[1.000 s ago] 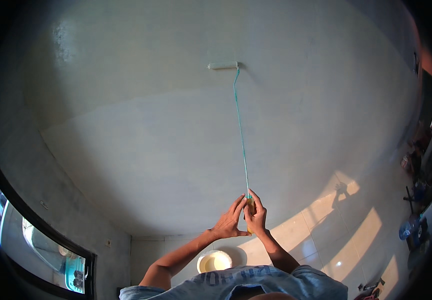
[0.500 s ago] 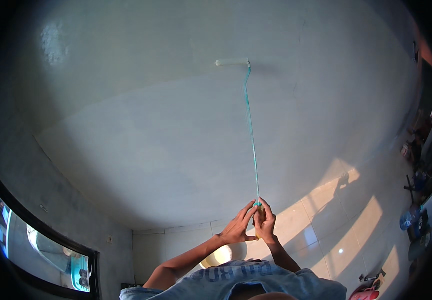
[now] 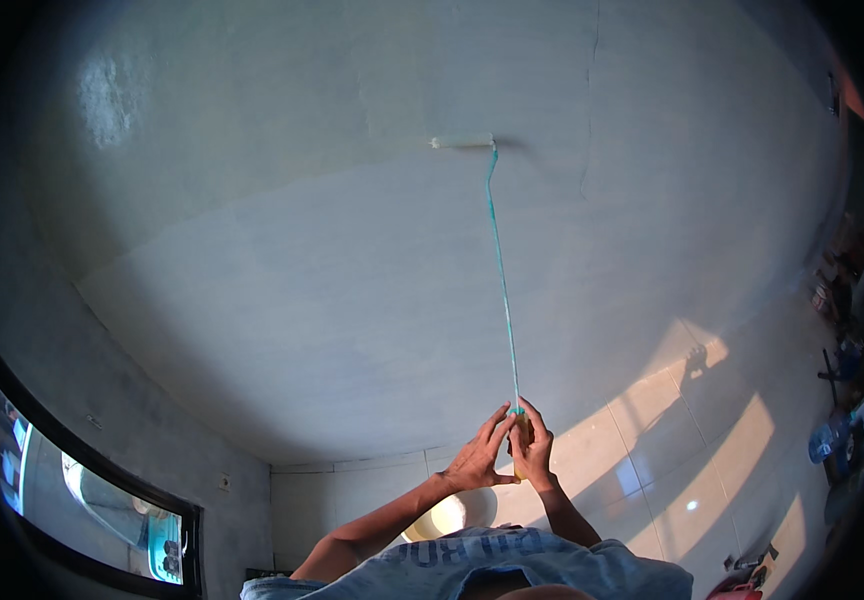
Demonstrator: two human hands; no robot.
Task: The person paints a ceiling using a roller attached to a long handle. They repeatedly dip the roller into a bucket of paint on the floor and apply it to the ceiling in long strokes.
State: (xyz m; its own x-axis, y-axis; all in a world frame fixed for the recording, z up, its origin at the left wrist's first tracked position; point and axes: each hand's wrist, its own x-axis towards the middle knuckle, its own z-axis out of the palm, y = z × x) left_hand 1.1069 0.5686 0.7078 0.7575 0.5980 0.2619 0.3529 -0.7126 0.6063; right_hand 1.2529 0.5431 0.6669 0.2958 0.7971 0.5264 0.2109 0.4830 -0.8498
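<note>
Both my hands are closed around the yellow handle of a long paint roller (image 3: 500, 265). My left hand (image 3: 475, 457) wraps it from the left, and my right hand (image 3: 532, 447) grips it from the right. From the handle a thin turquoise rod runs up to a pale roller sleeve (image 3: 463, 142). The sleeve lies level against the grey wall (image 3: 332, 290), as far as I can tell touching it. A darker, damp-looking area covers the upper left of the wall, with a curved lower border.
Below my forearms a pale round tub (image 3: 449, 517) stands on the tiled floor (image 3: 642, 440), where sunlight falls in patches. At lower left is a dark-framed window (image 3: 190, 545). Several cluttered objects and a blue clear bottle (image 3: 824, 443) are along the right edge.
The roller sleeve has moved slightly down the wall. Both hands keep the same hold on the handle, and the view has shifted a little.
</note>
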